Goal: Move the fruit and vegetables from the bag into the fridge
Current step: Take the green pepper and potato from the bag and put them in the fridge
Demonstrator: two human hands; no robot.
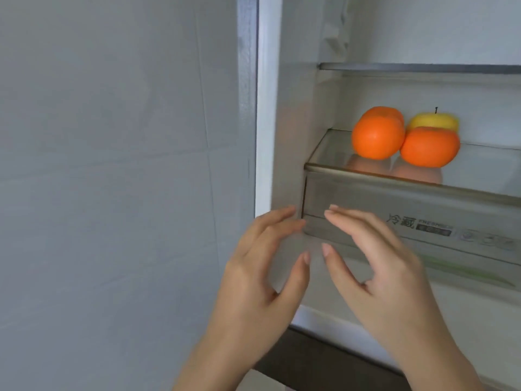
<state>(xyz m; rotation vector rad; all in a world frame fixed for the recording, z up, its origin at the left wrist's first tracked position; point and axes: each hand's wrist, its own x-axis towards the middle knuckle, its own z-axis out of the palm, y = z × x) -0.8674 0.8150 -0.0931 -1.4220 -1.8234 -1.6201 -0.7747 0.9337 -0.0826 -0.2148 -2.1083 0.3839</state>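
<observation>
The fridge stands open on the right. On its glass shelf lie two oranges, one on the left and one on the right, with a yellow apple behind them. My left hand and my right hand are held side by side below that shelf, in front of the clear drawer front. Both hands are empty with fingers spread. The bag is out of view.
A grey wall panel fills the left half. The fridge's white frame runs down the middle. A second glass shelf sits higher up. A dark floor strip shows below the fridge.
</observation>
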